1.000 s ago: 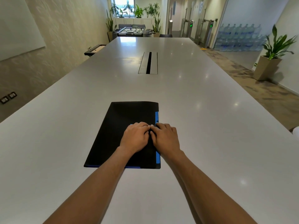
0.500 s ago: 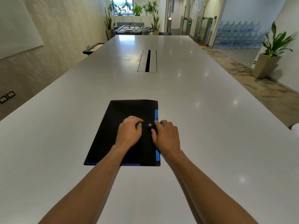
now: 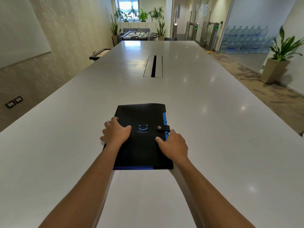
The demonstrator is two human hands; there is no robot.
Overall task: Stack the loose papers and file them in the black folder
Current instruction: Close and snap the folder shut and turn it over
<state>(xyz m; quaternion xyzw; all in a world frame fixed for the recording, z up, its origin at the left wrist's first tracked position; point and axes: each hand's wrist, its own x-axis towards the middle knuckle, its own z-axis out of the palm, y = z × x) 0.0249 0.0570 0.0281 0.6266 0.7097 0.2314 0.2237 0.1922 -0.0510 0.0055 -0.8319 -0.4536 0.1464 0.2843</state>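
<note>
The black folder (image 3: 141, 116) lies closed and flat on the white table (image 3: 213, 129), blue edging showing along its right side and near edge. A strap with a metal snap (image 3: 159, 127) is fastened across its right edge, beside a small blue smile logo. My left hand (image 3: 115, 133) grips the folder's left edge, fingers curled over it. My right hand (image 3: 172, 144) holds the right edge just below the strap, thumb on the cover. No loose papers are visible.
A cable slot (image 3: 153, 66) runs down the table's middle, farther away. The table's left edge borders a wall; its right edge borders carpeted floor with a potted plant (image 3: 279, 60). A foosball table (image 3: 138, 35) stands beyond the far end.
Both hands left the snap at the folder's middle and spread apart to its left and right edges. The strap now lies fastened and uncovered.
</note>
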